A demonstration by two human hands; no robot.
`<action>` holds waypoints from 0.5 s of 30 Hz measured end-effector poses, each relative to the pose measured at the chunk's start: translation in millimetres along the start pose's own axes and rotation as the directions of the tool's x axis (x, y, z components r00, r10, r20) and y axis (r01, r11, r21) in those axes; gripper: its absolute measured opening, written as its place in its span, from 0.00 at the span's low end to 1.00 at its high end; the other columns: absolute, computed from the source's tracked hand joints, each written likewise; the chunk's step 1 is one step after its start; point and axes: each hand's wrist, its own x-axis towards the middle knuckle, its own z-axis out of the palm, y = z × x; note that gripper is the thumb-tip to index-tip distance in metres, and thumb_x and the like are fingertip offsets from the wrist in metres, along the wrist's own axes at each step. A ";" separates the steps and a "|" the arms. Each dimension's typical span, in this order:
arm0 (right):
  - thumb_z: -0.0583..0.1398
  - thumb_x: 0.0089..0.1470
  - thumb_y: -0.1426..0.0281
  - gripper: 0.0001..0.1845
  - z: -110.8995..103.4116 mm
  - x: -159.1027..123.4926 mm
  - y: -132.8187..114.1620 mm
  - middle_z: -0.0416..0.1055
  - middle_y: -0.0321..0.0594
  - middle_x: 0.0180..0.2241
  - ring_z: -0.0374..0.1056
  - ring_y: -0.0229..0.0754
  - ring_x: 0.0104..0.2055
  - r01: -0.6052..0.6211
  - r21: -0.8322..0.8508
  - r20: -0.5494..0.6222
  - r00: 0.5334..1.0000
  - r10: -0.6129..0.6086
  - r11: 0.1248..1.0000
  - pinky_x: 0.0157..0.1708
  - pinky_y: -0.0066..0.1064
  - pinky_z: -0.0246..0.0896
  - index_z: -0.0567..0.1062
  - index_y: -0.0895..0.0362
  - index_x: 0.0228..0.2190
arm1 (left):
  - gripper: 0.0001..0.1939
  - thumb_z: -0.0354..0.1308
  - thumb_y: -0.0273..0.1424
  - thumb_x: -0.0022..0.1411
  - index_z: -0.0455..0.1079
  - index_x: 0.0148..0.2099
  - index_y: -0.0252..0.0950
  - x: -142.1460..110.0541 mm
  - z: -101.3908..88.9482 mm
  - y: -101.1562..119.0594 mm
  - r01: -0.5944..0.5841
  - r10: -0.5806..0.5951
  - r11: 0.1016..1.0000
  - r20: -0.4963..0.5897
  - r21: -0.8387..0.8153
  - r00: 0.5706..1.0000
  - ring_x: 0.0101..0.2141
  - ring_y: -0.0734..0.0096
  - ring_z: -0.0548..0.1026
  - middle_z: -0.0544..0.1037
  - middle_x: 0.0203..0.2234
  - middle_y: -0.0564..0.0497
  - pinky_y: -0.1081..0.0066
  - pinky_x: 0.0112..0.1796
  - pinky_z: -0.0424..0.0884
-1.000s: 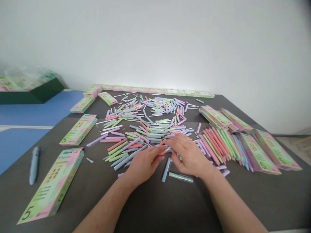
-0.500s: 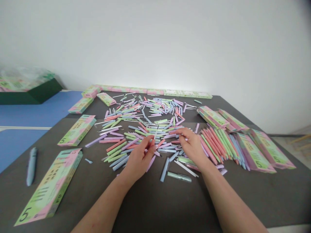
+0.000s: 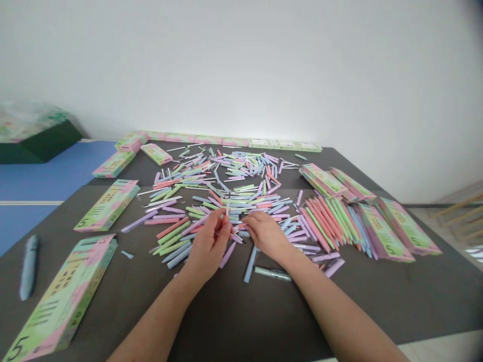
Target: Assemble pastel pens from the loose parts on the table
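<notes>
My left hand point(image 3: 207, 244) is closed in a pinch round a red pen barrel point(image 3: 225, 219), and a slim white refill point(image 3: 228, 205) stands up from it. To its right, my right hand point(image 3: 266, 235) is low over the pile with its fingers drawn together; whatever lies between the fingertips is hidden. Both hands are over a loose heap of pastel pen parts point(image 3: 177, 236) in green, blue, purple and red. Just below my right hand lie a blue barrel point(image 3: 250, 264) and a clear-ended green pen point(image 3: 272, 273).
Red, green and blue pens point(image 3: 324, 221) lie in a neat row at right, beside printed boxes point(image 3: 385, 236). More boxes point(image 3: 62, 296) line the left side and back edge. A large blue pen point(image 3: 29, 269) lies far left. A dark green bin point(image 3: 41, 143) stands beyond.
My right hand has moved left and come closer to my left hand, its fingers now down at the pile. My left hand still holds the red barrel. The view has shifted slightly.
</notes>
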 end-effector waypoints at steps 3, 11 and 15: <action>0.54 0.60 0.71 0.10 0.0 -0.9 0.4 0.73 0.48 0.38 0.65 0.48 0.45 -0.034 -0.015 -0.026 0.999 0.034 0.999 0.47 0.40 0.61 0.74 0.58 0.39 | 0.15 0.48 0.36 0.67 0.59 0.53 0.37 -0.2 0.3 -0.2 0.008 -0.009 1.000 -0.021 -0.022 1.000 0.28 0.73 0.71 0.71 0.28 0.53 0.75 0.26 0.67; 0.53 0.59 0.74 0.13 -6.9 -4.0 22.2 0.75 0.48 0.41 0.68 0.47 0.46 -0.153 0.100 -0.157 0.973 0.167 0.983 0.49 0.41 0.62 0.75 0.59 0.41 | 0.13 0.47 0.36 0.67 0.59 0.52 0.38 -0.6 0.1 0.4 0.010 -0.011 0.999 -0.035 -0.032 0.999 0.26 0.75 0.69 0.70 0.27 0.54 0.76 0.25 0.65; 0.50 0.55 0.79 0.18 -22.2 -7.9 43.1 0.76 0.46 0.40 0.71 0.46 0.44 -0.292 0.173 -0.256 0.909 0.329 0.941 0.47 0.41 0.65 0.76 0.59 0.41 | 0.13 0.47 0.36 0.67 0.58 0.52 0.39 -0.9 0.4 0.1 0.002 -0.004 0.999 -0.068 -0.034 0.998 0.26 0.75 0.69 0.69 0.26 0.55 0.77 0.24 0.64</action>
